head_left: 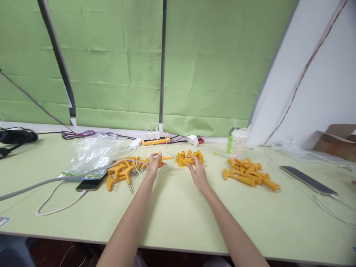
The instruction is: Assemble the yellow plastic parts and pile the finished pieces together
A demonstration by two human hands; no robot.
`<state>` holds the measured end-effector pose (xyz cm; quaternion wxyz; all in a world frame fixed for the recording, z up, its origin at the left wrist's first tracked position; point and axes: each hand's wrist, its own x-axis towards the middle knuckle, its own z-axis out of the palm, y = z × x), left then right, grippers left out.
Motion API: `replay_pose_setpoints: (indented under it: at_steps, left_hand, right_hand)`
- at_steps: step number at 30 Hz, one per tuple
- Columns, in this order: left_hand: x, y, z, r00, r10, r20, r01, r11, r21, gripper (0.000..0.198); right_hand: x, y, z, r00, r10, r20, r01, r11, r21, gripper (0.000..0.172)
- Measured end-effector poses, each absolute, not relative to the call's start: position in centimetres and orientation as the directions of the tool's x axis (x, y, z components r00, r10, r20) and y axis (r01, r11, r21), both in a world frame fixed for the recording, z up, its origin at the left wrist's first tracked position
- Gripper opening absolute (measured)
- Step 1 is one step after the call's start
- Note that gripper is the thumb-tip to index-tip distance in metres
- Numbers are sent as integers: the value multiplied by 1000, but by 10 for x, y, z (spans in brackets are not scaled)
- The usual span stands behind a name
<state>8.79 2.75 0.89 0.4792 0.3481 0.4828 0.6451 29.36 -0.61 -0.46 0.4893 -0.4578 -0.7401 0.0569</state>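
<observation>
My left hand (pixel 154 163) is closed round a long yellow plastic part (pixel 164 158) that points right, held just above the pale green table (pixel 178 218). My right hand (pixel 196 170) reaches into a small cluster of short yellow caps (pixel 189 157), fingers pinching one cap (pixel 188 161). To the left lies a heap of yellow handled parts with metal springs (pixel 122 172). To the right lies another heap of yellow parts (pixel 250 174).
A phone on a white cable (pixel 90 184) and a crumpled clear plastic bag (pixel 93 150) lie at the left. A power strip with chargers (pixel 155 140) and a lidded cup (pixel 236 141) stand at the back. A dark tablet (pixel 307 180) lies at the right, near a cardboard box (pixel 338 139).
</observation>
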Motion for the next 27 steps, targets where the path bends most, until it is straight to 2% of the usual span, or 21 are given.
replay_pose_setpoints:
  at_steps: [5,8,13,18,24,27]
  left_hand:
    - [99,23,6,-136,984,115,-303,-152,941,33]
    - [97,24,5,-127,985,115,-303,-149,941,37]
    - [93,26,4,-103,986,133,-246,-154,957,37]
    - [92,26,3,-69,989,134,-214,-145,966,42]
    - [96,24,1,-30,978,208,-155,-210,965,39]
    - [94,25,2,-86,975,204,-155,-215,964,37]
  right_hand:
    - [292,-3,-3,-130,741,659,708,534,-461,40]
    - [298,-1,-3,-92,736,671,754,491,-436,33]
    - [307,-1,3,-100,688,719,750,527,-399,25]
    - [311,2,6,-68,699,712,707,537,-460,25]
    - [311,2,5,-211,753,624,672,575,-466,22]
    - [315,2,7,-119,779,616,678,517,-522,24]
